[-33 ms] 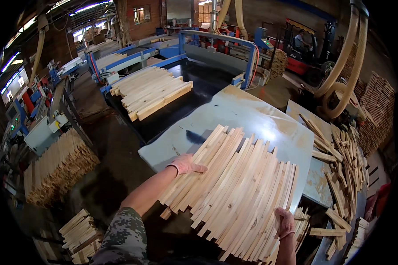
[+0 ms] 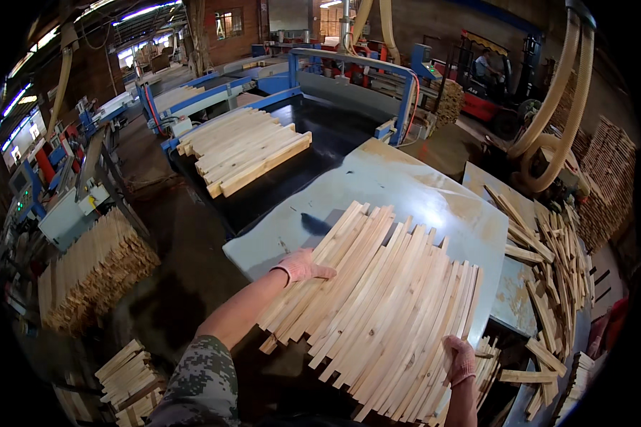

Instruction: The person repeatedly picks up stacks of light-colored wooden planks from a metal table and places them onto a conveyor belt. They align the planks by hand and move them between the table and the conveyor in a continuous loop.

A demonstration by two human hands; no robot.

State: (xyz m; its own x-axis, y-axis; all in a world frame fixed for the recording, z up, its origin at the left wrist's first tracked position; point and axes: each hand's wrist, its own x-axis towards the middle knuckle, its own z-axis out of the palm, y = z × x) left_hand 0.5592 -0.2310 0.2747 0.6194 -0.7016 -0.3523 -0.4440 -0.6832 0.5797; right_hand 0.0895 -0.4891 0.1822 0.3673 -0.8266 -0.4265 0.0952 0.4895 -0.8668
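Observation:
A wide row of pale wooden strips (image 2: 377, 320) lies side by side on a grey sheet-covered table (image 2: 406, 178), its uneven near ends jutting past the table's edge. My left hand (image 2: 305, 267), in a pinkish knit glove, grips the row's left edge, one finger or thumb stretched over the top strips. At the near right edge, my gloved right hand (image 2: 461, 359) is closed against the outermost strips. Some fingers of both hands are hidden. The strips lie flat and close together, with a few small gaps at the far ends.
Beyond the table, a second batch of strips (image 2: 246, 149) rests on a black machine bed (image 2: 320, 128) under a blue frame. Loose sticks (image 2: 548, 256) are heaped at right. Stacked wood (image 2: 100, 270) stands at left. A person sits in a red forklift (image 2: 488, 92) at the back.

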